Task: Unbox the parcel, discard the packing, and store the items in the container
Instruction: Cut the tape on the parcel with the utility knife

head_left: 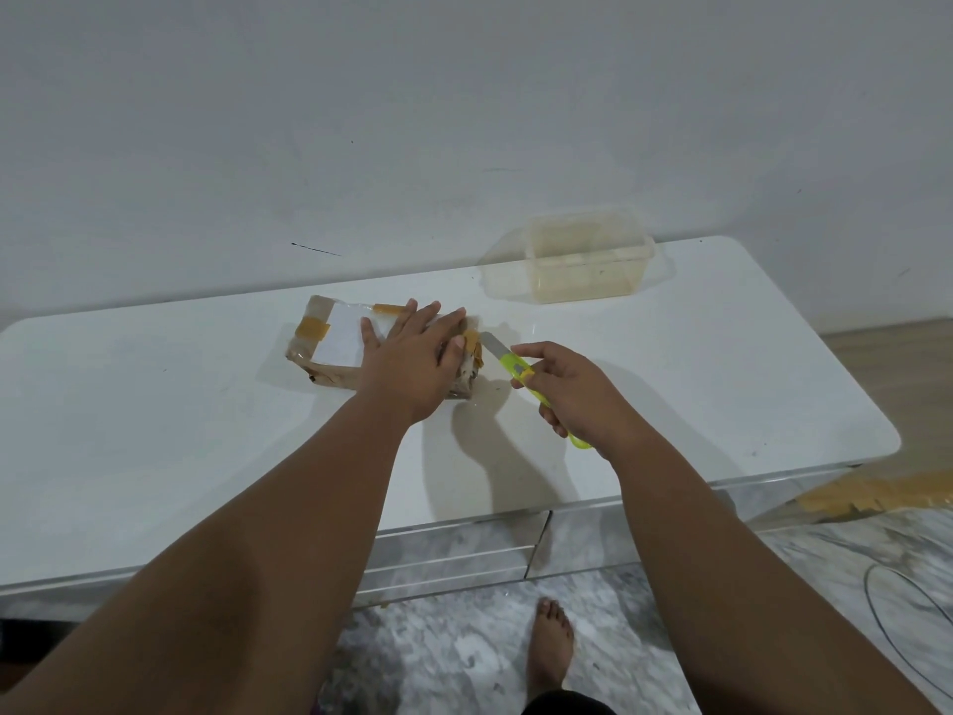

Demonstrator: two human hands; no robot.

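I judge this to be the very start: the parcel point(335, 348) is taped shut, nothing is out of it, no packing is thrown away, and I see no item in the clear container point(588, 260), which stands well beyond my right hand point(572, 389) at the back of the worktop point(154, 430). My left hand point(412, 363) lies flat, fingers straight, pressing down on the parcel's right half. My right hand grips the yellow-green cutter point(515, 369), whose bared blade points at the parcel's taped end, just beside my left thumb.
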